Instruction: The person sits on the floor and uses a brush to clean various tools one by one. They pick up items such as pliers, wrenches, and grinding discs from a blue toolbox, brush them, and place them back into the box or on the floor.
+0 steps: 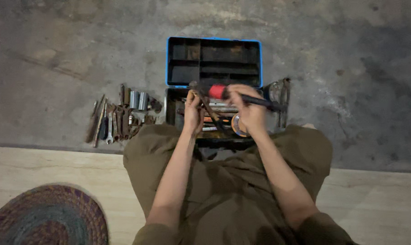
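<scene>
— What did the hands have, there at the centre of the frame?

— The right hand (250, 113) was clenched around a red-and-black tool (241, 96), held crosswise over the open blue toolbox (214, 61). The left hand (192, 113) gripped a rusty tool (205, 102) just beside it.

— And to the left?

— Worn wrenches (108, 124) and two metal sockets (138, 100) lay on the concrete floor (55, 68); a woven rug (46, 215) sat lower left.

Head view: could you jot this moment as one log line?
left hand: on rusty tool | right hand: grips red-and-black handled tool | below: open blue toolbox | beside: spanners and sockets laid out
</scene>
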